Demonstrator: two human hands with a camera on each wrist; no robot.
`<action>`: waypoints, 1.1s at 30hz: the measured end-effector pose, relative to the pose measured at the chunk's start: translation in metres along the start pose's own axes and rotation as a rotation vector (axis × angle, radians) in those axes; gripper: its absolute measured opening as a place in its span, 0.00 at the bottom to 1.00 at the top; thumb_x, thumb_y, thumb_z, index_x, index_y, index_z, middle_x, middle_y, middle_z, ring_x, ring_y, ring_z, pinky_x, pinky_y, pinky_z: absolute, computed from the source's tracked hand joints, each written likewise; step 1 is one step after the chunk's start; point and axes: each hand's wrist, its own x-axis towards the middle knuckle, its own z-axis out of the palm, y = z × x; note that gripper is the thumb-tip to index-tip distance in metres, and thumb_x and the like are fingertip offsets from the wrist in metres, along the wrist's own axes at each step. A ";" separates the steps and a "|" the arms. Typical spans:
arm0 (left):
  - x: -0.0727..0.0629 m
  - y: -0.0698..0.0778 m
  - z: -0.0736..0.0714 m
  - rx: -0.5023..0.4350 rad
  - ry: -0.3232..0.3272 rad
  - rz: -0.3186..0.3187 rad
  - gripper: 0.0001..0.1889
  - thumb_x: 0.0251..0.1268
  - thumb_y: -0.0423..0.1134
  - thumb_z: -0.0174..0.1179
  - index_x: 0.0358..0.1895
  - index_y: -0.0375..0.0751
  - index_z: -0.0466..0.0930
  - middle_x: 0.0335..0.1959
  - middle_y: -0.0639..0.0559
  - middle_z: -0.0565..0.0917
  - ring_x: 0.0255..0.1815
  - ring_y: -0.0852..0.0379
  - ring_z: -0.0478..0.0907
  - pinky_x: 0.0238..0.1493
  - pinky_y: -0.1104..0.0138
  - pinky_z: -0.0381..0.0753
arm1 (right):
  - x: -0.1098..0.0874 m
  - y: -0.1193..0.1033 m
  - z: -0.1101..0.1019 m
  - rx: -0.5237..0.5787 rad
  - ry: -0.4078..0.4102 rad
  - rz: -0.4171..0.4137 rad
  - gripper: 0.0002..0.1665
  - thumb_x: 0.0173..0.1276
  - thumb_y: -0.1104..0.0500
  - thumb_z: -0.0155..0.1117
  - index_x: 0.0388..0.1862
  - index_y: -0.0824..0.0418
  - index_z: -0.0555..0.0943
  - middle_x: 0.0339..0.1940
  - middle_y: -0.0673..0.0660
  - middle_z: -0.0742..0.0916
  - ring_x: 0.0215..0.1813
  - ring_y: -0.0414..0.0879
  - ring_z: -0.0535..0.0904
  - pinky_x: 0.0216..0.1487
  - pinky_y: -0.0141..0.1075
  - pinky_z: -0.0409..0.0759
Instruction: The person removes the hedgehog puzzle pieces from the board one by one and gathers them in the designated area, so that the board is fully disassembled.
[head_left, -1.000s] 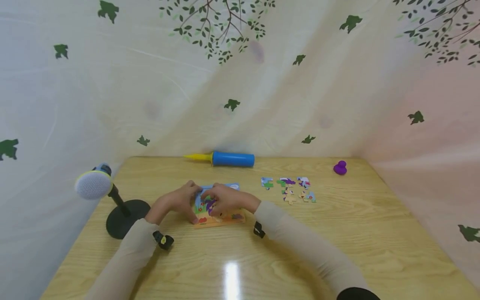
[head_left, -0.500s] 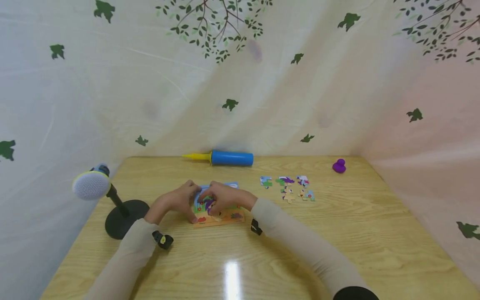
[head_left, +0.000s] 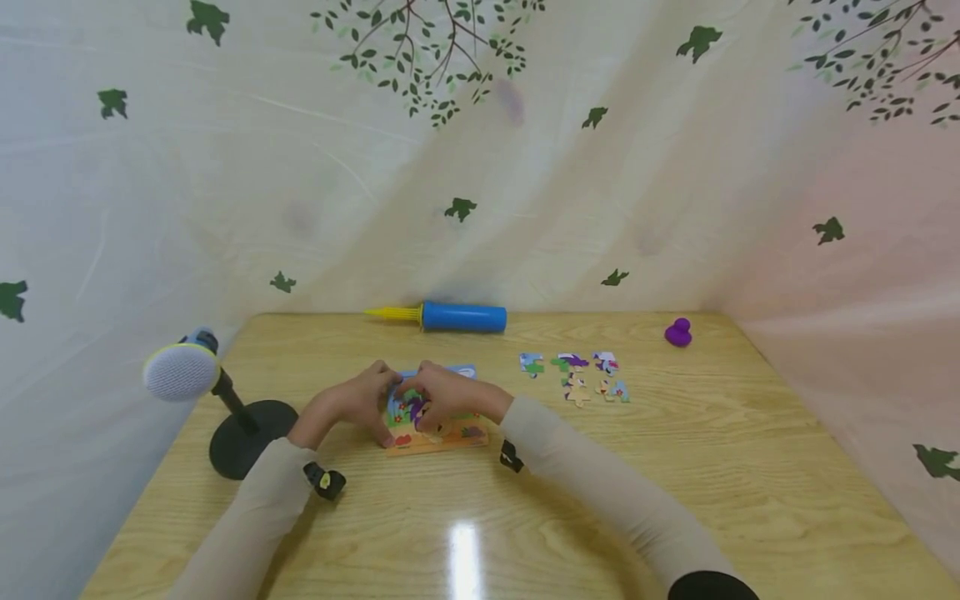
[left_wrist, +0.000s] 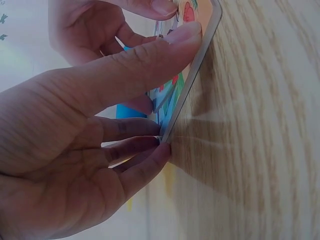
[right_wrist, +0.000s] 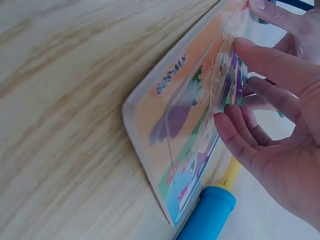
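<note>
A colourful jigsaw puzzle board (head_left: 474,435), orange along its near side, lies on the table. My left hand (head_left: 363,400) spans its left side, thumb on the near corner and fingertips at the far part of the edge. Over the middle of the board, my right hand (head_left: 446,396) pinches a puzzle piece (left_wrist: 167,95) with thumb and fingers. That piece sits tilted against the board in the left wrist view, partly hidden by fingers. Several loose puzzle pieces (head_left: 577,390) lie to the right of the board.
A blue hand pump (head_left: 463,317) with a yellow nozzle lies at the back of the table. On the left stands a microphone-like object (head_left: 183,372) on a round black base (head_left: 251,446). A small purple object (head_left: 678,332) is at the back right.
Both hands stay at the board with hardly any movement. The right hand's fingers have shifted very slightly over the board, and the head view has tilted a little.
</note>
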 end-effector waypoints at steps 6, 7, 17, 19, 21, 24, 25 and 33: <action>0.000 0.000 -0.001 0.008 -0.003 0.008 0.53 0.43 0.41 0.83 0.72 0.23 0.63 0.59 0.36 0.68 0.61 0.41 0.68 0.70 0.43 0.71 | 0.003 0.001 -0.001 0.013 -0.003 -0.042 0.29 0.62 0.63 0.76 0.62 0.61 0.83 0.41 0.57 0.82 0.37 0.41 0.65 0.34 0.27 0.67; 0.000 0.000 -0.001 0.007 -0.001 0.010 0.53 0.42 0.41 0.83 0.71 0.23 0.63 0.59 0.35 0.68 0.61 0.41 0.68 0.70 0.44 0.71 | 0.003 0.001 -0.001 0.024 -0.007 -0.043 0.28 0.62 0.63 0.76 0.62 0.61 0.83 0.36 0.56 0.81 0.35 0.42 0.64 0.33 0.27 0.66; 0.001 0.000 0.000 0.004 0.008 0.018 0.53 0.41 0.41 0.84 0.70 0.22 0.64 0.59 0.34 0.68 0.61 0.41 0.69 0.71 0.44 0.71 | 0.004 0.005 0.001 0.110 -0.015 -0.078 0.24 0.64 0.68 0.71 0.60 0.66 0.83 0.09 0.46 0.65 0.15 0.38 0.52 0.20 0.27 0.55; 0.001 0.001 0.000 0.003 0.007 0.017 0.53 0.40 0.41 0.84 0.70 0.22 0.65 0.59 0.34 0.68 0.61 0.41 0.69 0.71 0.44 0.71 | 0.004 0.005 0.002 0.092 -0.001 -0.080 0.23 0.65 0.67 0.71 0.60 0.65 0.83 0.15 0.48 0.70 0.18 0.38 0.55 0.22 0.26 0.57; 0.001 0.001 0.000 0.008 0.006 0.015 0.53 0.40 0.41 0.84 0.70 0.22 0.65 0.59 0.35 0.68 0.60 0.42 0.69 0.70 0.45 0.72 | 0.003 0.006 0.003 0.064 0.016 -0.077 0.23 0.65 0.66 0.71 0.60 0.64 0.84 0.23 0.52 0.76 0.24 0.39 0.60 0.25 0.26 0.60; 0.002 0.000 0.000 0.017 0.006 0.015 0.52 0.40 0.41 0.84 0.70 0.23 0.65 0.58 0.36 0.68 0.58 0.44 0.69 0.68 0.46 0.73 | 0.001 0.005 0.002 0.017 0.033 -0.059 0.24 0.65 0.65 0.72 0.60 0.61 0.84 0.39 0.56 0.80 0.34 0.40 0.65 0.32 0.26 0.65; 0.002 0.000 0.000 0.018 0.006 0.016 0.52 0.40 0.41 0.84 0.70 0.23 0.65 0.57 0.36 0.68 0.58 0.44 0.69 0.68 0.46 0.73 | 0.000 0.005 0.002 0.012 0.034 -0.052 0.24 0.64 0.65 0.72 0.61 0.61 0.83 0.42 0.58 0.80 0.36 0.41 0.66 0.34 0.26 0.67; 0.000 0.003 0.000 0.010 -0.002 -0.001 0.54 0.41 0.42 0.84 0.71 0.23 0.63 0.58 0.35 0.68 0.60 0.43 0.69 0.71 0.45 0.71 | -0.014 0.007 -0.007 0.059 0.058 -0.010 0.27 0.63 0.68 0.71 0.62 0.61 0.83 0.50 0.60 0.81 0.45 0.45 0.74 0.44 0.30 0.76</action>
